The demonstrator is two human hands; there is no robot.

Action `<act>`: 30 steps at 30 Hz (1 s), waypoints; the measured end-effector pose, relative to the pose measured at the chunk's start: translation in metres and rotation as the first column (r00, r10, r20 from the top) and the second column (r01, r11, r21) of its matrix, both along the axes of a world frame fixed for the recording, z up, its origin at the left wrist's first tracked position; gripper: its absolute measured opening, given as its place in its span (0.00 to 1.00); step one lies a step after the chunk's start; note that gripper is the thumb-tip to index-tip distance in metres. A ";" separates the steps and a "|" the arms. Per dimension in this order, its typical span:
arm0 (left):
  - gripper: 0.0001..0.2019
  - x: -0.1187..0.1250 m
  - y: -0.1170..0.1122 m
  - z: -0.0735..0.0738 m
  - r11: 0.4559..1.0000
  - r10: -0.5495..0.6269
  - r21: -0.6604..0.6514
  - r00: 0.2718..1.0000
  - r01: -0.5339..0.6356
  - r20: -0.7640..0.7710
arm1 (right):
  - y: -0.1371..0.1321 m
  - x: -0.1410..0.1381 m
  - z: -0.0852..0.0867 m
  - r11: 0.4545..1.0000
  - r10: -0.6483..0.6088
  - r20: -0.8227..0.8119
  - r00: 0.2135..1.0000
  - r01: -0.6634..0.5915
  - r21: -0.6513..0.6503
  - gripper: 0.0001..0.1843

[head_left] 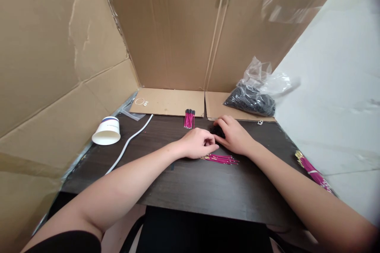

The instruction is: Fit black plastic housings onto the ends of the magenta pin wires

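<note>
My left hand (198, 143) rests on the dark table (166, 182) with its fingers curled into a pinch; what it holds is too small to make out. My right hand (233, 134) lies just to its right, fingers bent down over a small heap of black caps (216, 130). The two hands touch at the fingertips. A loose fan of magenta wires (221, 159) lies on the table just in front of both hands. A finished bunch of magenta wires with black tips (189, 118) lies farther back.
A clear bag of black caps (252, 101) sits at the back right on cardboard. A bound bundle of magenta wires (311, 170) lies at the right table edge. A tipped white paper cup (107, 131) and a white cable (130, 140) lie at the left. Cardboard walls enclose the table.
</note>
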State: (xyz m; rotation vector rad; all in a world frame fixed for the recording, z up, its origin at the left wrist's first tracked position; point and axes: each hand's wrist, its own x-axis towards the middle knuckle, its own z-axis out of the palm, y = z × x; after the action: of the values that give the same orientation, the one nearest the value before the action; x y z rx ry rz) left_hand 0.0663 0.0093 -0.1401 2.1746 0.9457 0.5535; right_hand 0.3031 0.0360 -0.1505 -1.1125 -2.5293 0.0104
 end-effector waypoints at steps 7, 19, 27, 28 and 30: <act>0.11 0.000 -0.001 0.001 1.000 0.007 0.029 1.000 -0.007 -0.013 | -0.003 -0.001 -0.003 0.986 -0.153 0.103 0.983 0.145 0.084 0.24; 0.12 0.001 -0.002 0.004 0.999 0.016 0.047 1.000 -0.015 -0.027 | -0.002 0.000 -0.005 0.980 -0.190 0.127 0.974 0.180 0.084 0.31; 0.12 0.000 0.000 0.002 0.999 0.004 0.041 1.000 -0.003 -0.020 | 0.001 0.001 -0.005 0.992 -0.129 0.081 0.988 0.128 0.013 0.26; 0.12 0.000 0.000 0.002 0.999 0.001 0.037 1.000 0.000 -0.019 | 0.001 0.001 -0.005 0.992 -0.125 0.074 0.989 0.125 0.006 0.26; 0.12 0.000 0.000 0.002 0.999 -0.004 0.031 1.000 0.005 -0.017 | 0.001 0.001 -0.004 0.993 -0.116 0.059 0.992 0.117 -0.011 0.25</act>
State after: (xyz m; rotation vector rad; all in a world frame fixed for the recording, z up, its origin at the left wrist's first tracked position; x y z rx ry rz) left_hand 0.0664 0.0093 -0.1383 2.2123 0.9472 0.5517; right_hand 0.3043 0.0372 -0.1548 -1.2820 -2.5149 -0.0348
